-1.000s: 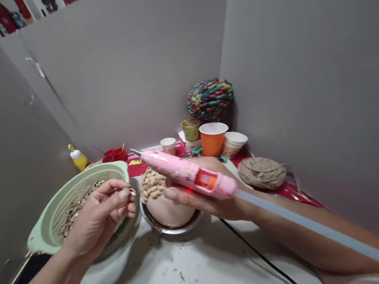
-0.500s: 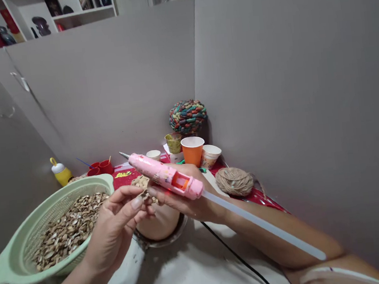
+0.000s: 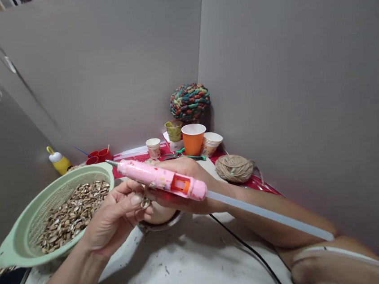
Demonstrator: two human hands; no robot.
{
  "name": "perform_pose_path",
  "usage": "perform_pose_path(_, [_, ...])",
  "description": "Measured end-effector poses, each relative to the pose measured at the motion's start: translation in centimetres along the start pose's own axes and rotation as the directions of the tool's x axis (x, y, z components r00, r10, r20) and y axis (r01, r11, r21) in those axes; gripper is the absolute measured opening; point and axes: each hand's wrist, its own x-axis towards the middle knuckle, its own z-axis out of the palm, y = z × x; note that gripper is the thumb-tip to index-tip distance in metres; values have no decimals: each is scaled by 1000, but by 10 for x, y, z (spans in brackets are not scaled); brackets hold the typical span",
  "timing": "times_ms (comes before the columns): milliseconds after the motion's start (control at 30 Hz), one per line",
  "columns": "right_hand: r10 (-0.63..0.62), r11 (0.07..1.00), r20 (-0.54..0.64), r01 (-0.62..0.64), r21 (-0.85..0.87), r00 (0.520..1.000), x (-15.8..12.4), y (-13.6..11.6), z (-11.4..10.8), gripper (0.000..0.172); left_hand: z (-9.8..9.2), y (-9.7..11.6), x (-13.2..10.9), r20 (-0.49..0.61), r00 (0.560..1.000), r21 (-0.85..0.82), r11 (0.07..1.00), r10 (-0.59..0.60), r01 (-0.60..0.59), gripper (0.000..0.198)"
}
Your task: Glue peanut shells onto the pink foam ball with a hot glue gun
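My right hand [image 3: 195,169] is closed around a pink hot glue gun [image 3: 147,173] whose metal tip points left. A translucent glue stick [image 3: 268,216] sticks out of its back end, over the right forearm. My left hand [image 3: 111,215] pinches a small brown shell piece [image 3: 145,203] between thumb and fingers. The right fingertips are close to this shell; whether they touch it I cannot tell. Below and behind both hands is a rounded tan object [image 3: 161,215] with a dark rim, largely hidden by them.
A green colander [image 3: 9,251] of shell pieces stands at the left. Behind are an orange cup [image 3: 193,141], paper cups [image 3: 154,148], red pots [image 3: 104,155] and a multicoloured woven ball [image 3: 190,102]. Twine [image 3: 235,169] lies right; a black cord [image 3: 248,246] crosses the white table [image 3: 162,271].
My view has tilted down, so the shelf has mostly left the picture. The glue gun's tip has shifted left relative to my left hand. Both hands keep their holds.
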Motion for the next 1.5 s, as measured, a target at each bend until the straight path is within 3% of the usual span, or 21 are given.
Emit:
perform_pose_path(100, [-68, 998, 23, 68, -16, 997, 2, -12, -2, 14, 0, 4, -4, 1, 1000, 41, 999, 4, -4, 30])
perform_pose_path(200, [-74, 997, -101, 73, -20, 992, 0, -35, -9, 17, 3, 17, -11, -50, 995, 118, 990, 84, -77, 29])
perform_pose_path(300, [105, 993, -205, -114, -31, 973, -8, -60, -16, 15, 5, 36, -20, -136, 965, 195, 962, 222, -194, 27])
perform_pose_path(367, [243, 969, -279, -248, 18, 929, -17, -69, -16, 17, 5, 46, -27, -169, 940, 224, 940, 297, -256, 28])
perform_pose_path(467, [378, 926, -373, -351, 141, 847, -37, -64, -8, 33, 5, 51, -34, -130, 933, 212, 929, 335, -304, 27])
perform_pose_path(533, [493, 870, -414, -446, 211, 765, -52, -52, 1, 40, 7, 44, -35, -68, 947, 185, 936, 315, -298, 25])
perform_pose_path(633, [553, 832, -470, -485, 269, 688, -72, -27, 12, 47, 12, 19, -35, 5, 977, 175, 962, 213, -210, 27])
perform_pose_path(700, [585, 810, -505, -476, 341, 634, -81, -10, 16, 52, 14, -4, -34, 21, 991, 187, 973, 133, -135, 30])
perform_pose_path(800, [592, 806, -549, -430, 407, 590, -88, 9, 18, 57, 11, -41, -36, 4, 994, 282, 953, 110, -106, 26])
perform_pose_path(933, [608, 791, -540, -379, 481, 583, -91, 21, 19, 59, 0, -78, -38, 55, 972, 530, 818, 230, -224, 18])
perform_pose_path(1100, [629, 766, -527, -341, 545, 572, -93, 20, 23, 60, -12, -102, -41, 180, 918, 685, 624, 354, -375, 9])
perform_pose_path(1200, [628, 762, -527, -315, 566, 573, -92, 16, 26, 62, -18, -107, -44, 304, 852, 722, 481, 425, -497, 3])
perform_pose_path(1300, [618, 764, -517, -296, 574, 592, -90, 13, 29, 64, -24, -109, -45, 411, 773, 708, 365, 483, -605, 10])
perform_pose_path(1500, [615, 756, -473, -299, 583, 631, -95, 14, 31, 63, -32, -112, -41, 512, 649, 670, 211, 563, -712, 25])
